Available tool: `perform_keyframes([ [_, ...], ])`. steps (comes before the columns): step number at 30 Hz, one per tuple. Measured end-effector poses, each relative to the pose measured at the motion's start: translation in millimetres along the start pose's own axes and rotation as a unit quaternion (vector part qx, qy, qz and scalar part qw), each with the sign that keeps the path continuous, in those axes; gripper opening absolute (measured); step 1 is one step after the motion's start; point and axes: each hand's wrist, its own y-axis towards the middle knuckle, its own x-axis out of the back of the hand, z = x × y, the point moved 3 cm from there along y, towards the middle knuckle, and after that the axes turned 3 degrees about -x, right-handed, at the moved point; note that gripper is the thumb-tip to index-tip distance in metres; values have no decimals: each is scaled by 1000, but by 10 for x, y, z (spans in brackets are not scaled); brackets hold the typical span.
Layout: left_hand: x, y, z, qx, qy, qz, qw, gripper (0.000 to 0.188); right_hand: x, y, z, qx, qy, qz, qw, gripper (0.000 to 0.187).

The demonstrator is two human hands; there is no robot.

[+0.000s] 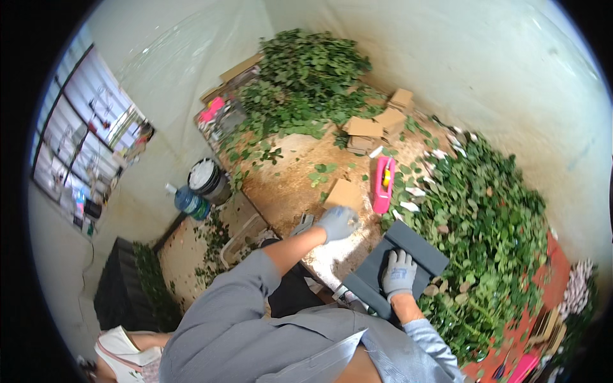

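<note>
My left hand (338,223), in a grey glove, is over the wooden tabletop (290,172), just below a flat piece of cardboard (345,193). Its fingers are curled in, and what they hold, if anything, is hidden. My right hand (399,273), gloved alike, lies with its fingers stretched out on a dark grey channel-shaped board (369,276). That board rests tilted at the table's near edge, against the leafy stems (472,236) on the right. A pink open holder (383,185) with a yellow item inside lies beyond both hands.
Stacked cardboard pieces (373,127) and a big heap of leafy stems (310,76) occupy the far side. A blue water jug (191,203) and a black bucket (209,182) stand left of the table. Another person (128,354) is at lower left.
</note>
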Motion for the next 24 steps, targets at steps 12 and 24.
perform_keyframes([
  [12,-312,857,829,320,149,44,935,105,1,37,-22,21,9,-20,1000,39],
  [24,-347,795,902,298,148,3,943,108,14,10,-39,10,16,2,1000,49],
])
